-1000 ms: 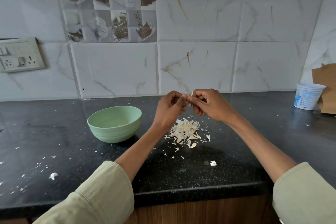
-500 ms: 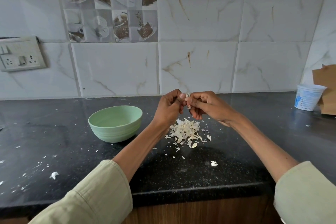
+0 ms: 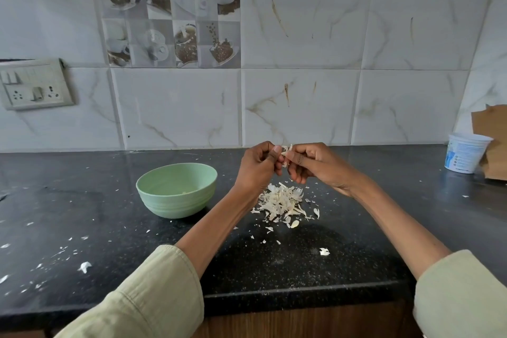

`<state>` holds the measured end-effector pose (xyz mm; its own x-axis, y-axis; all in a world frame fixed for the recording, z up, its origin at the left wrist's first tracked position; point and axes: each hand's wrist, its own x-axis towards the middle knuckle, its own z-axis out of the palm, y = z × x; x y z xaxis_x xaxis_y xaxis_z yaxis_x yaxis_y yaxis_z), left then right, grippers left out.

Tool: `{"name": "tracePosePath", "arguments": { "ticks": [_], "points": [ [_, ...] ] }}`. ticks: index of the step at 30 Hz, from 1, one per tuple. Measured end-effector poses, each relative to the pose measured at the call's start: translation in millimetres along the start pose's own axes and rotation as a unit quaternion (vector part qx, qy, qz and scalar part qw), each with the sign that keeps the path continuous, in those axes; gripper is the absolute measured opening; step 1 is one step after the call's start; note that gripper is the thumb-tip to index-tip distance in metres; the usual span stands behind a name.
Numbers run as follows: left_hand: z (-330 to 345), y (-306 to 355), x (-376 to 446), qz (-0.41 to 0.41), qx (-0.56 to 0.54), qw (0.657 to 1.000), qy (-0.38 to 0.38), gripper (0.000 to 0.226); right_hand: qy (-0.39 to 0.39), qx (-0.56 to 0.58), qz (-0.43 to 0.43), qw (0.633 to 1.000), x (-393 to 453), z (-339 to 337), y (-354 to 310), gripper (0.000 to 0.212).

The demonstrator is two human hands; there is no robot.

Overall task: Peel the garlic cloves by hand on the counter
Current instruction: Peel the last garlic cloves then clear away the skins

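Note:
My left hand (image 3: pixel 259 166) and my right hand (image 3: pixel 315 163) meet above the black counter (image 3: pixel 82 200), fingertips together. Between them they pinch a small garlic clove (image 3: pixel 286 151) with pale papery skin sticking up from it; most of the clove is hidden by my fingers. Directly below lies a heap of white garlic peels (image 3: pixel 282 202). A light green bowl (image 3: pixel 177 192) stands to the left of my left hand, with a few pale pieces at its bottom.
Loose peel flakes (image 3: pixel 324 251) are scattered across the counter, several at the front left. A white plastic tub (image 3: pixel 466 152) and brown cardboard (image 3: pixel 491 143) stand at the far right by the tiled wall. A switch socket (image 3: pixel 34 85) is on the left wall.
Both hands stay together over the peel heap. The fingers have shifted slightly on the clove, and a strip of skin now sticks up between the thumbs.

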<state>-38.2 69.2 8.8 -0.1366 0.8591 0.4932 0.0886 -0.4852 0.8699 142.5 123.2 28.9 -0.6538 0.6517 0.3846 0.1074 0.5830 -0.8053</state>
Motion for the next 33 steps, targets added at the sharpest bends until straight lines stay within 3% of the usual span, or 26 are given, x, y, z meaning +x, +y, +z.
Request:
{"name": "tracePosePath", "arguments": {
  "ticks": [5, 12, 21, 27, 33],
  "points": [
    [-0.2, -6.1, 3.5, -0.010, 0.054, 0.998, 0.039, 0.028, 0.032, -0.120, -0.030, 0.992, 1.7, -1.1, 1.9, 0.021],
    [1.4, -4.2, 2.6, -0.038, 0.042, 0.997, 0.057, 0.028, 0.147, -0.212, -0.108, 0.960, 1.3, 0.6, 0.4, 0.015],
    [-3.5, -10.0, 0.7, 0.004, 0.170, 0.985, 0.021, 0.029, 0.155, -0.237, -0.133, 0.950, -0.9, -3.1, -3.1, 0.021],
    [-1.2, -12.8, -0.4, 0.021, 0.167, 0.986, 0.019, 0.032, 0.121, -0.259, -0.029, 0.958, -1.1, -13.3, 5.6, 0.015],
    [-1.8, -18.7, -0.8, 0.057, 0.319, 0.946, -0.008, 0.028, 0.076, -0.301, 0.075, 0.948, -2.7, -25.1, 21.4, 0.014]
  ]
}}
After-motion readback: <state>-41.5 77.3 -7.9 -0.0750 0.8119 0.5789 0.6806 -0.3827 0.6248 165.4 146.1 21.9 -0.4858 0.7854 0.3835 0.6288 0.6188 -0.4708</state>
